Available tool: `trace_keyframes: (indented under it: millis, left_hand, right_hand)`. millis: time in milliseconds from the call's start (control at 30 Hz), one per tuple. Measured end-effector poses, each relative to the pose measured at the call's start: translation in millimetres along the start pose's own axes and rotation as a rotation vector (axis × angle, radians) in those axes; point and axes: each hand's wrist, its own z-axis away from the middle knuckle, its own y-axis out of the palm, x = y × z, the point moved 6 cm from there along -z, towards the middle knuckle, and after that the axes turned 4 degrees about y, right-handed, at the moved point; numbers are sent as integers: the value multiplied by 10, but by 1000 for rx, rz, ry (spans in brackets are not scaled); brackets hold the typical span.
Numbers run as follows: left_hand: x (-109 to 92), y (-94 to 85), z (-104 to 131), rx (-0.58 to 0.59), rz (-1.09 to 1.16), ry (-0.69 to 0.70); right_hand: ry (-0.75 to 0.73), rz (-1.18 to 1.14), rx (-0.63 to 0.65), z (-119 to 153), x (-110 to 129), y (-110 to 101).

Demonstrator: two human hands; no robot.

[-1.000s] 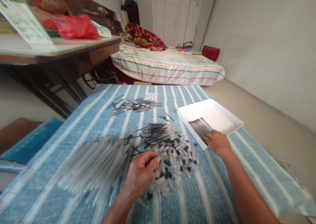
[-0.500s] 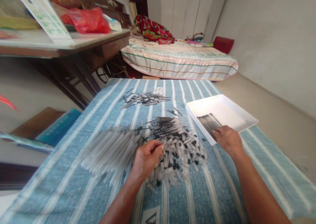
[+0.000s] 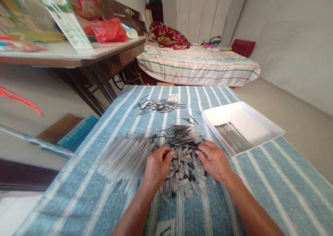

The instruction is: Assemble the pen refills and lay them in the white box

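My left hand (image 3: 158, 164) is closed in a pinch between the bundle of clear pen barrels (image 3: 127, 156) and the heap of pen caps (image 3: 184, 177). Whatever lies between its fingertips is too small to make out. My right hand (image 3: 215, 160) hovers at the right edge of the caps, thumb and forefinger curled close together; I cannot make out anything in them. Just beyond both hands lies a pile of dark-tipped pen refills (image 3: 179, 133). On the right, a shallow white box (image 3: 260, 121) holds a row of pens (image 3: 231, 135) side by side.
Farther back on the striped blue cloth (image 3: 109, 125) is another loose pile of thin refills (image 3: 161, 105). A wooden desk (image 3: 114, 50) with a red plastic bag (image 3: 110, 29) stands to the left. Beyond the table is a bed (image 3: 197, 62).
My right hand has left the pens in the white box and moved left to the caps. My left hand stays pinched by the heap. The view has shifted slightly left.
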Motion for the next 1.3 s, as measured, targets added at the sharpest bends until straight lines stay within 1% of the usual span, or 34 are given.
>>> trace_keyframes:
  millis: [133, 200, 267, 333, 400, 433, 567, 633, 867, 1067, 1200, 1300]
  left_hand:
    - [15, -210, -29, -115, -156, 46]
    - [14, -300, -36, -136, -276, 63]
    - [21, -345, -41, -96, -420, 28]
    - [34, -347, -36, -6, -563, -46]
    - [31, -333, -21, 78, -662, -104]
    - [22, -332, -13, 97, -688, -121]
    - [-6, -381, 0, 60, -746, -151]
    - [0, -391, -1, 66, -779, -154]
    - [-60, -305, 6, 118, -804, -96]
    - [-55, -98, 38, 206, -826, -60]
    - [-24, -14, 27, 227, -836, -76]
    - [-11, -18, 18, 227, -811, -107]
  right_hand:
    - [-35, 21, 47, -49, 84, 157]
    - [-45, 42, 67, -83, 106, 221]
    - [-53, 52, 79, -121, 121, 275]
    - [-60, 54, 82, -156, 136, 314]
    - [-63, 61, 72, -188, 153, 332]
    - [-64, 68, 66, -202, 163, 335]
    - [-57, 117, 75, -249, 201, 351]
    - [-54, 148, 90, -267, 215, 370]
    - [-55, 192, 85, -282, 215, 413]
    - [-48, 193, 85, -280, 193, 411]
    - [-44, 229, 107, -280, 185, 432]
    - [-48, 249, 129, -283, 181, 443]
